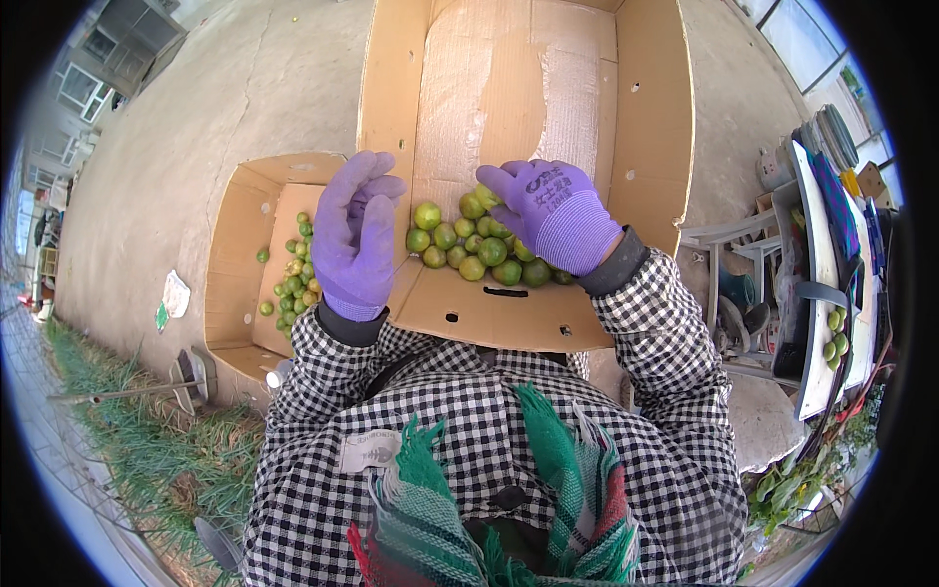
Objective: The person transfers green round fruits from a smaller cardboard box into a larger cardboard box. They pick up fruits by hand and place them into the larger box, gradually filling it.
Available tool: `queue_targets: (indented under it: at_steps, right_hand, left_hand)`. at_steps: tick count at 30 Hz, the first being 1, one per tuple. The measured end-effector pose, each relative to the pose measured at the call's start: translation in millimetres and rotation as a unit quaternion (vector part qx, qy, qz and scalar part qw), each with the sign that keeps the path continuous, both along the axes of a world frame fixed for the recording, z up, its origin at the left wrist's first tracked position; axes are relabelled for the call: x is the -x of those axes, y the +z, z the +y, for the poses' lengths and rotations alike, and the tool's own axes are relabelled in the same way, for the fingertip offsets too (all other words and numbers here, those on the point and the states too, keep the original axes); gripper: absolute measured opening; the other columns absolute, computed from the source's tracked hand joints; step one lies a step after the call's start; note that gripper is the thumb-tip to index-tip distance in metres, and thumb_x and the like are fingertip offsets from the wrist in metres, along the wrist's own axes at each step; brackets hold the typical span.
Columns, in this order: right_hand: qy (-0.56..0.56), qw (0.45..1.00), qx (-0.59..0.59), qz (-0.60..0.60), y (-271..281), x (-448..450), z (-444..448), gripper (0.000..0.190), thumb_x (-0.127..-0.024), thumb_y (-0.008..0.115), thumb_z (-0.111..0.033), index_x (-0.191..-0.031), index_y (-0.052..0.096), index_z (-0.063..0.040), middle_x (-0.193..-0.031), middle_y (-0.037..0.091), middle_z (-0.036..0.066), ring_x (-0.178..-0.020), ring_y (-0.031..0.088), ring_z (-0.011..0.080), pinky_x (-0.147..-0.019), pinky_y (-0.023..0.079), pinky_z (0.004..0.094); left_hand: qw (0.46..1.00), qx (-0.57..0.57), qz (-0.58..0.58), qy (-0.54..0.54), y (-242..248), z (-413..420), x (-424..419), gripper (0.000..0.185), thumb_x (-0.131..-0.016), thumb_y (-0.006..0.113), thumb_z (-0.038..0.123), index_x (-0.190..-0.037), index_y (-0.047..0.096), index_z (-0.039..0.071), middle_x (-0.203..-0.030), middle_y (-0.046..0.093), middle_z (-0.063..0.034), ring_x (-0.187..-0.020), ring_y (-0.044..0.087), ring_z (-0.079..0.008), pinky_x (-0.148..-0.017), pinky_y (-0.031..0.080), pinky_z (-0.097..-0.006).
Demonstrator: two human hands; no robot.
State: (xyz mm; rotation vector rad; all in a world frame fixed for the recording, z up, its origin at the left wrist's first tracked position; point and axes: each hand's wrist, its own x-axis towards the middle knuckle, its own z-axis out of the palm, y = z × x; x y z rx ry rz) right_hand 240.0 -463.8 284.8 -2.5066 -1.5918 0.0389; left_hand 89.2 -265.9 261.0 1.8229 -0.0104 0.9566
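Observation:
My right hand [546, 202], in a purple coated glove, has its fingers and thumb around a yellow-green round fruit [486, 197]. It is over the near end of a large cardboard box [653, 132], where a heap of round green fruit [491, 252] lies. My left hand [357, 238], gloved alike, is raised at the box's left wall with fingers apart and nothing seen in it. Behind that hand, a smaller cardboard box [238, 257] holds more, smaller-looking green and yellowish fruit [293, 282], partly hidden by my left hand and sleeve.
Concrete floor [176, 147] surrounds the boxes. A white-and-green scrap [174, 293] lies at left, above green plants [147, 425] and a long-handled tool [192, 381]. At right, a white board [821, 352] bears several green fruits [835, 339] beside a stool-like frame [733, 235].

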Motion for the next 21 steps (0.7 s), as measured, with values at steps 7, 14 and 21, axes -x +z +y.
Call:
queue_targets:
  at_steps: [7,14,21]
  right_hand:
    - [-0.052,0.995,0.077,-0.035,-11.1,5.6,16.5,0.033,-0.1,0.064,-0.027,-0.126,0.056,-0.009,-0.099,0.071,0.012,-0.091,0.072,0.0302,-0.077,0.058,0.0444]
    - [-0.099,0.99,0.04,-0.087,-10.7,-4.5,3.9,0.03,-0.104,0.059,-0.03,-0.124,0.057,-0.008,-0.099,0.072,0.012,-0.089,0.072,0.0324,-0.077,0.057,0.0457]
    - [-0.133,0.988,0.057,-0.043,-6.5,-12.5,-6.6,0.025,-0.105,0.058,-0.029,-0.12,0.061,-0.009,-0.098,0.073,0.013,-0.091,0.072,0.033,-0.078,0.057,0.0463]
  left_hand:
    - [0.983,0.081,-0.005,0.163,-21.7,66.3,3.6,0.038,-0.107,0.059,0.013,-0.141,0.055,-0.002,-0.132,0.066,-0.0145,-0.112,0.065,-0.0185,-0.096,0.054,-0.0315]
    - [0.923,0.068,0.283,0.251,-242.5,255.7,46.7,0.039,-0.099,0.071,0.019,-0.132,0.063,-0.001,-0.113,0.072,-0.013,-0.101,0.068,-0.0198,-0.09,0.055,-0.0333]
    - [0.72,-0.079,0.656,0.215,-394.6,305.6,120.2,0.062,-0.087,0.08,0.029,-0.14,0.061,0.004,-0.131,0.07,-0.0195,-0.115,0.07,-0.0351,-0.099,0.056,-0.0448]
